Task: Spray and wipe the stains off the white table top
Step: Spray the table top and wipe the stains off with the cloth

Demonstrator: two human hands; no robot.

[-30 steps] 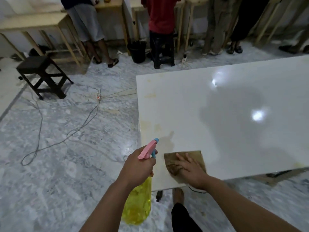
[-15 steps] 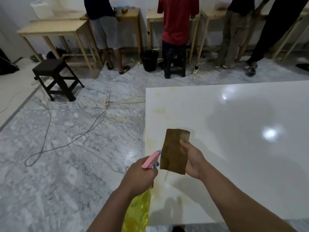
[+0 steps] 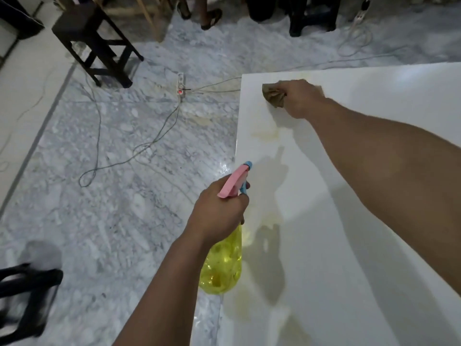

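The white table top (image 3: 361,221) fills the right side of the view. Yellowish stains (image 3: 265,133) mark it near the left edge, and more lie lower down beside the bottle. My right hand (image 3: 301,98) presses a crumpled brown cloth (image 3: 273,94) onto the far left corner of the table. My left hand (image 3: 219,213) grips a yellow spray bottle (image 3: 223,265) with a pink and blue trigger head, held just off the table's left edge with the nozzle pointing away from me.
A power strip (image 3: 180,84) with a red light and loose cables (image 3: 129,156) lie on the marble floor left of the table. A dark stool (image 3: 97,43) stands at the upper left, another dark stool (image 3: 25,295) at the lower left. People's feet show along the top.
My right hand lifted the brown cloth off the near part of the table and carried it to the far left corner, where it now presses down. The view has tilted downward.
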